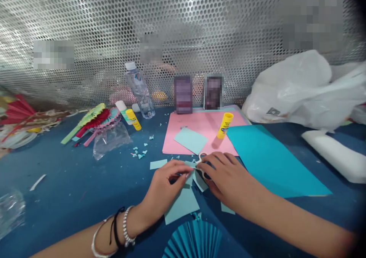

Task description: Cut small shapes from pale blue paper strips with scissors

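My left hand pinches a small light blue paper piece between thumb and fingertips. Close beside it, my right hand curls over a pair of scissors with pale ring handles; the blades are mostly hidden. A light blue paper sheet lies under my hands, and a smaller light blue strip rests just past my left hand. A folded blue paper fan sits at the near edge of view.
Behind the hands are pink sheets with a light blue card and a glue stick. Blue paper and a white plastic bag are right. A water bottle, folded fans and paper scraps are left.
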Tool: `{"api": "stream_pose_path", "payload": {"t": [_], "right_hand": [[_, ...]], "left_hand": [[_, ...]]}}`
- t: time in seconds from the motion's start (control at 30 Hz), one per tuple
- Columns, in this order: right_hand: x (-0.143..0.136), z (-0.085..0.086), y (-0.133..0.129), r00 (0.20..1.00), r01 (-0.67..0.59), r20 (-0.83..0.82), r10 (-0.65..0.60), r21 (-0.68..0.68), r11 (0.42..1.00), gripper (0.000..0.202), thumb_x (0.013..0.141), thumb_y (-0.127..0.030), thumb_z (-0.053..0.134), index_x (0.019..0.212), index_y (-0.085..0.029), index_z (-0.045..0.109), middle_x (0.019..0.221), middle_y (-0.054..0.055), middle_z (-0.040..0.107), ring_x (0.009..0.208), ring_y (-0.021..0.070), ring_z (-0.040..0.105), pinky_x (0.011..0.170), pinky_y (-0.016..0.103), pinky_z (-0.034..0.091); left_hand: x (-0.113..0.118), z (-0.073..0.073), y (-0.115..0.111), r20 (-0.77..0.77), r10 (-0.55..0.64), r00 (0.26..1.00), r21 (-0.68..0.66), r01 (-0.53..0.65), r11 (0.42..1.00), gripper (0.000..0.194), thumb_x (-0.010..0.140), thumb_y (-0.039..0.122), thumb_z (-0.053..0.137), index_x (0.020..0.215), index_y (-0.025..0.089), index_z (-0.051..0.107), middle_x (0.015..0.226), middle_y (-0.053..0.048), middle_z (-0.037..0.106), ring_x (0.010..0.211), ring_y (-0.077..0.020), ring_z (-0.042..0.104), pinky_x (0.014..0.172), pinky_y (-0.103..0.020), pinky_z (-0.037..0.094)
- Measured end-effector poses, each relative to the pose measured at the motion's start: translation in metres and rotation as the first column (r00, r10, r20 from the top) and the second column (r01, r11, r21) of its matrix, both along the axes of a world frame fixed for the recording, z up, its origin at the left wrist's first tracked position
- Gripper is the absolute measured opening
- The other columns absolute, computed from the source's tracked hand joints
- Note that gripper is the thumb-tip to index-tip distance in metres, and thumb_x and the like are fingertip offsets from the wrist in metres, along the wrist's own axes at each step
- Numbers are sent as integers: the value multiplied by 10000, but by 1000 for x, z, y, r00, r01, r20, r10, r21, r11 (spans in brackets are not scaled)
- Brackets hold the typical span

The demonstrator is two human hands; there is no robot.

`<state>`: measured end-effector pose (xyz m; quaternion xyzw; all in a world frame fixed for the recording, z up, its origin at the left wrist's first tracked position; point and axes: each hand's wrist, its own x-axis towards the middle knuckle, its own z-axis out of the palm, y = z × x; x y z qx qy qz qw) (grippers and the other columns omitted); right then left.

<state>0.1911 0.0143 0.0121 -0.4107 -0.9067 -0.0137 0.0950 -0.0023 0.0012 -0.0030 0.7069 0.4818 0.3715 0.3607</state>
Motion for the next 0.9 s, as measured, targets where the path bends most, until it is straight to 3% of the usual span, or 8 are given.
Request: {"api": "stream_pose_path", "payload": {"t": [0.13, 0.27, 0.4, 0.63, 0.8, 0.9], "right_hand": [[3, 8, -2, 994, 25, 110, -26, 11, 1000, 158, 794, -169, 475, 917, -187, 574, 894, 75, 570, 895, 260, 508, 726, 413, 381], [6, 10, 5, 985, 53, 165, -57, 29, 998, 72, 790, -198, 510, 768, -173, 573, 779, 59, 571, 794, 242, 533, 670, 378, 384], [17, 6, 10, 990, 16, 143, -17, 9, 1000, 132, 725, -110, 528, 839, -175, 536, 787, 45, 571, 767, 218, 545, 648, 337, 381], [36, 4, 9, 984, 22, 173, -30, 45, 999, 326, 615, -8, 494, 884, -188, 531, 792, 44, 576, 694, 200, 546, 545, 281, 328], [36, 20, 17, 952, 144, 256, -167, 107, 984, 283, 658, -10, 489, 864, -187, 570, 816, 79, 584, 730, 229, 557, 510, 268, 316], [46, 26, 27, 969, 177, 174, -175, 1, 984, 282, 716, -64, 471, 946, -214, 531, 752, 36, 600, 633, 193, 563, 449, 240, 289]], "left_hand": [[-1, -2, -1, 3, -11, 1000, 8, 11, 1000, 183, 819, 172, 498, 930, 198, 641, 940, -50, 575, 835, -141, 562, 686, -261, 481], [0, -6, -1, 117, -5, 993, -85, 15, 996, 152, 823, 216, 496, 912, 172, 611, 936, -50, 542, 692, -104, 567, 579, -230, 518], [2, -9, -1, 222, 11, 975, -185, 31, 982, 134, 818, 246, 501, 888, 149, 561, 956, -48, 504, 621, -80, 569, 530, -217, 544], [1, -10, 1, 220, 15, 975, -183, 26, 983, 243, 828, 269, 493, 1049, 196, 563, 1078, -63, 443, 636, -73, 584, 539, -216, 547], [2, -9, 1, 263, 49, 964, -150, -10, 989, 319, 822, 248, 506, 1141, 239, 503, 1186, -73, 390, 763, -113, 621, 587, -216, 540], [2, -8, 2, 268, 57, 962, -147, -17, 989, 317, 816, 244, 516, 1132, 222, 512, 1177, -81, 407, 757, -117, 628, 600, -226, 539]]}}
